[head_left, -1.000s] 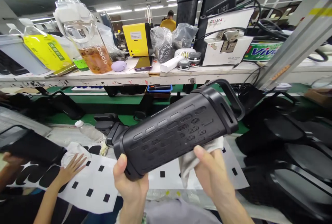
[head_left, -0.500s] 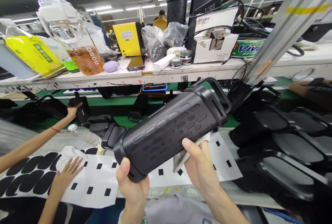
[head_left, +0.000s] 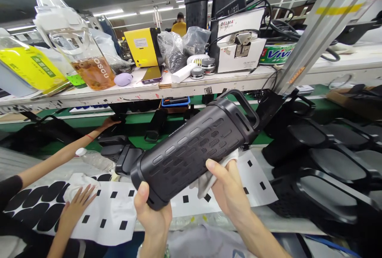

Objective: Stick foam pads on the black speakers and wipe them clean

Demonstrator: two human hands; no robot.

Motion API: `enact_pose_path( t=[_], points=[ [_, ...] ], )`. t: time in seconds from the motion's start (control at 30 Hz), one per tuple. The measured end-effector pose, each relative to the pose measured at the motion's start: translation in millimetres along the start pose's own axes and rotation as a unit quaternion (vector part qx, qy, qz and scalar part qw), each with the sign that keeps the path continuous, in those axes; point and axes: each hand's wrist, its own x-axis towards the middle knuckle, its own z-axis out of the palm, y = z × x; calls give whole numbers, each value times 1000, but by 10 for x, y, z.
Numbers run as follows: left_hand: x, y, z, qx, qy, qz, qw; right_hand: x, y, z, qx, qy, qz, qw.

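Note:
Tilted across the middle of the view is a black portable speaker (head_left: 191,150), its looped carry handle at the upper right and dotted grille cut-outs facing me. My left hand (head_left: 153,206) grips its lower left end, thumb on the near face and fingers underneath. Below the right half, my right hand (head_left: 228,182) is closed on a white cloth (head_left: 204,184) against the speaker's underside, the thumb along the lower edge. The fingers behind the cloth are partly hidden. White sheets with small black squares (head_left: 185,199) lie on the bench beneath.
Several black speakers with grey panels (head_left: 328,194) crowd the right side. At left, a co-worker's hand (head_left: 77,202) rests by a cloth; the other hand (head_left: 110,122) reaches toward the back. A shelf edge (head_left: 191,88) crosses ahead, carrying a bottle (head_left: 92,67) and a white box (head_left: 238,53).
The co-worker's reaching hand has left the black speaker at left and moved right, toward the back. The view has shifted slightly. My grip and the speaker's tilt look nearly the same.

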Motion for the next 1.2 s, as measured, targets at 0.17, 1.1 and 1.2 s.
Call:
enact_pose_path(
  t=[0.17,1.1,1.2],
  points=[
    [-9,-10,5,-3,-15,23,1000,9,28,-30,14,28,16,999],
    [3,-27,-58,9,-34,32,999,24,41,-63,21,36,43,998],
    [1,-28,-61,11,-37,40,998,23,46,-61,23,38,50,998]
  ],
)
